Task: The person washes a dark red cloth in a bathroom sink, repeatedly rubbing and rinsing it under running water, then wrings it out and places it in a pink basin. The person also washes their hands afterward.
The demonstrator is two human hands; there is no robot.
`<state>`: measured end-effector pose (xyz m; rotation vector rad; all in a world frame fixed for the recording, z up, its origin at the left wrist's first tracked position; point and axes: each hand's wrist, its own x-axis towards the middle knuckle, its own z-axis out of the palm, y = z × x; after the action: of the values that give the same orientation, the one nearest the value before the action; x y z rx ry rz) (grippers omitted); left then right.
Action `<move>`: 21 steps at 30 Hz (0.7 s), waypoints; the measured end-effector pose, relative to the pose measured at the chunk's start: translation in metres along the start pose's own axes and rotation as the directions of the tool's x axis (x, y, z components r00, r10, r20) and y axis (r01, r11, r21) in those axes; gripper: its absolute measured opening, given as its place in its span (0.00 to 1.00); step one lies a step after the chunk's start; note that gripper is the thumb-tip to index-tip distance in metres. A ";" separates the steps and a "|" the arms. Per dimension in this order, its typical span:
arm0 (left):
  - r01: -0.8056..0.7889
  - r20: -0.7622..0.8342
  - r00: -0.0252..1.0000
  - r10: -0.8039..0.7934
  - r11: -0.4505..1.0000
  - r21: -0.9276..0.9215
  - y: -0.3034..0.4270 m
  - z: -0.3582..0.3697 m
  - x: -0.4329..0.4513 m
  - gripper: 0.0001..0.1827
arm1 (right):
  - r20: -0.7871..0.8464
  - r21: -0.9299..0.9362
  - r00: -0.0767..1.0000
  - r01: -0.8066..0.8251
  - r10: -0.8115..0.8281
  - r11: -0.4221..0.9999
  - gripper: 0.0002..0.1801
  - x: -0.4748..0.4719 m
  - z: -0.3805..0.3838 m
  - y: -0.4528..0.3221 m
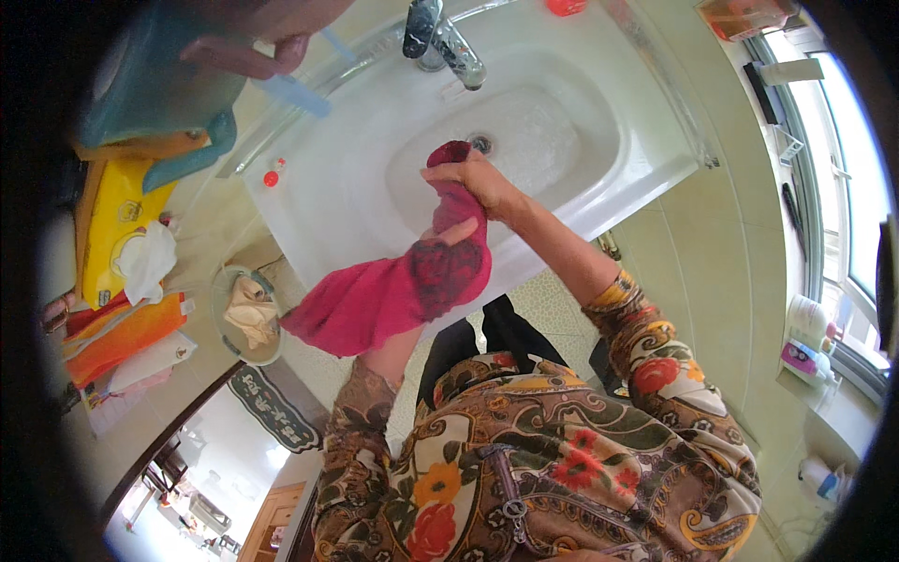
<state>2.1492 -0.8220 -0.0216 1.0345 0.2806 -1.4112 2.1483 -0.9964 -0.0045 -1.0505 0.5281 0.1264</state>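
Over the near edge of a white washbasin (590,175), a crimson cloth (365,298) with a dark patterned patch is stretched between both hands. My right hand (474,179) grips its bunched upper end beside the drain (480,143). Lower down, my left hand (456,235) holds the cloth near the dark patch; its thumb shows, while most of the hand is hidden behind the fabric. The loose part of the cloth hangs over the left forearm. A chrome faucet (449,49) stands at the basin's far side, above the bowl.
Left of the basin, a round container (277,344) holds beige cloth. Beyond it are a yellow tissue pack (105,239) and a blue-green object (168,91) close to the camera. A small red item (271,178) lies on the basin's left rim. Bottles (808,358) stand by the window at right.
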 end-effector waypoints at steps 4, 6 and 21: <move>-0.318 0.057 0.948 0.314 0.942 0.105 -0.011 0.005 0.030 0.14 | -0.042 -0.550 0.999 -0.014 -0.011 0.835 0.11 0.014 0.001 0.008; -0.385 0.166 0.922 0.351 0.878 0.283 -0.011 -0.003 0.047 0.11 | -0.081 -0.747 0.995 -0.023 -0.057 0.665 0.10 0.021 0.001 0.019; -0.261 -0.047 0.884 0.466 0.573 0.777 -0.024 0.004 0.054 0.33 | 0.045 -0.995 0.996 0.051 -0.081 0.080 0.21 0.069 -0.032 0.101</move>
<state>2.1375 -0.8569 -0.0682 1.8541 -0.3960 -0.9884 2.1622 -0.9826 -0.1293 -2.5198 0.3481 0.4558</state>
